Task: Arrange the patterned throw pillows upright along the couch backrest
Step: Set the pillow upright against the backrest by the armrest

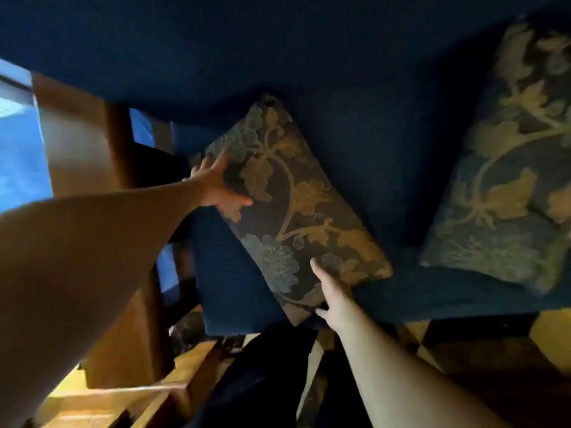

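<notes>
so the left hand [216,183] lies spread flat on the floral brocade pillow [293,205], right hand [332,296] grips its bottom edge, navy fabric couch [370,149]

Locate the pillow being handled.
Centre of the head view: the pillow leans tilted over the couch seat, left hand at its upper edge, right hand gripping its lower edge, second pillow to its right.

Dark blue couch [370,149], floral pillow [290,196] tilted on the left end of the seat, top corner toward the backrest, second floral pillow [509,168] leaning against the backrest at right, the two apart
</notes>
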